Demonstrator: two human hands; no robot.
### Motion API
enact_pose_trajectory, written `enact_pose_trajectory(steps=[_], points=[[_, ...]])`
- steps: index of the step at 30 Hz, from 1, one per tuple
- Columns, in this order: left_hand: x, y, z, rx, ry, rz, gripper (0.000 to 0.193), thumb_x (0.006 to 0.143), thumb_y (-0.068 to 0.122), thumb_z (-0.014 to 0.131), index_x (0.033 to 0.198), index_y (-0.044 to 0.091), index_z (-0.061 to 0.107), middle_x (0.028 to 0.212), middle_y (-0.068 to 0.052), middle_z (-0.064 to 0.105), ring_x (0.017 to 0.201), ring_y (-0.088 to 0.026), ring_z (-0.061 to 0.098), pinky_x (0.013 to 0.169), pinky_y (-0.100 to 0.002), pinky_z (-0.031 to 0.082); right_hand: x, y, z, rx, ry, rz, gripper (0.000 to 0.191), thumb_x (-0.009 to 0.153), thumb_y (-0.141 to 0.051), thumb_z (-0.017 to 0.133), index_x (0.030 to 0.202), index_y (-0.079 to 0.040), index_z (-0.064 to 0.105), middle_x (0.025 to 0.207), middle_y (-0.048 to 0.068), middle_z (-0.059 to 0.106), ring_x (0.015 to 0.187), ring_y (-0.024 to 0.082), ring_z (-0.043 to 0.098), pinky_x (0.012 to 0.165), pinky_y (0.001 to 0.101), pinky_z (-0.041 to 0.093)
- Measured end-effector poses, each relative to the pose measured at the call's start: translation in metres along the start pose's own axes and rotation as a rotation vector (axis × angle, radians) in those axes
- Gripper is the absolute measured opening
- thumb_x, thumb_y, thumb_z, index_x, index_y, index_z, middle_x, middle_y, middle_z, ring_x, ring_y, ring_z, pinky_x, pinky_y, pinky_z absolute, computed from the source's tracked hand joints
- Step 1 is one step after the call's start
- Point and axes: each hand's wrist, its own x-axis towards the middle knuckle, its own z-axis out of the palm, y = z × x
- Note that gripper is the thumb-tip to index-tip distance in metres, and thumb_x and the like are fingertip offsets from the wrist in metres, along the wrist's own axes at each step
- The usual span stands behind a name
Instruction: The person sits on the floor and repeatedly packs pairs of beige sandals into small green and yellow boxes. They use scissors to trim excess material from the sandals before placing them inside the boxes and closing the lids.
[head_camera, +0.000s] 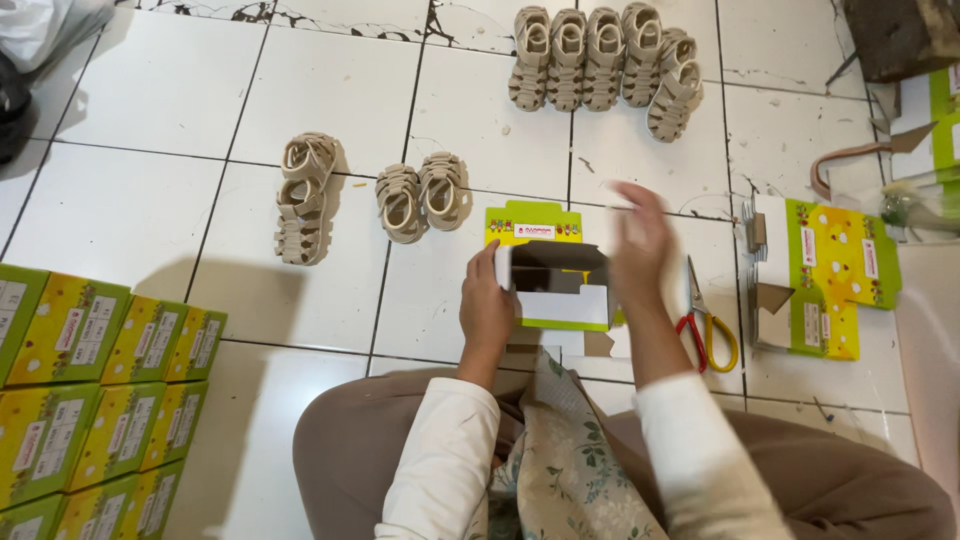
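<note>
I sit on a white tiled floor with a small yellow and green cardboard shoe box in front of my knees. My left hand grips the box's left side and holds it up, its open brown inside facing me. My right hand is raised at the box's right side, blurred, fingers spread and holding nothing. A pair of small beige sandals lies just beyond the box.
More beige sandals lie on the floor: one pair at the left, a row at the top. Finished boxes are stacked at the lower left. Flat unfolded boxes lie at the right, beside red and yellow scissors.
</note>
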Motion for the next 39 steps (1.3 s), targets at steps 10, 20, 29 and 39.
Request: enact_pose_trajectory(steps=[10,20,29,39], points=[[0.002,0.005,-0.012,-0.033,-0.115,0.188,0.098,0.082,0.04,0.09,0.146,-0.003,0.03,0.142,-0.028,0.043,0.128,-0.049,0.049,0.101,-0.053,0.046,-0.043,0.02,-0.008,-0.307,-0.458,0.575,0.104,0.074,-0.025,0.088,0.157,-0.018,0.026,0.14,0.021,0.057,0.13,0.034,0.056,0.107,0.0419,0.047],[0.007,-0.007,0.007,-0.316,-0.131,-0.03,0.047,0.104,0.022,0.059,0.146,0.009,0.042,0.139,-0.022,0.051,0.13,-0.045,0.054,0.112,-0.049,0.044,-0.017,0.043,-0.033,1.06,-0.573,1.094,0.093,0.084,-0.066,0.077,0.143,0.001,0.05,0.123,0.021,0.07,0.112,0.033,0.069,0.078,0.0563,0.058],[0.008,0.005,0.001,-0.136,-0.261,-0.224,0.075,0.081,0.027,0.078,0.142,0.013,0.036,0.139,-0.017,0.053,0.118,-0.041,0.059,0.093,-0.049,0.05,-0.038,0.042,-0.027,-0.374,-0.554,0.513,0.057,0.08,-0.022,0.085,0.128,-0.008,0.055,0.115,0.013,0.068,0.107,0.025,0.066,0.092,0.0381,0.054],[-0.014,0.014,0.0,-0.348,0.049,0.068,0.024,0.105,0.029,0.075,0.119,0.017,0.06,0.117,-0.013,0.058,0.114,-0.032,0.059,0.101,-0.041,0.052,-0.036,-0.011,-0.08,-0.225,-0.463,0.091,0.045,0.087,-0.022,0.073,0.129,-0.007,0.064,0.126,0.013,0.057,0.111,0.026,0.062,0.097,0.0351,0.056]])
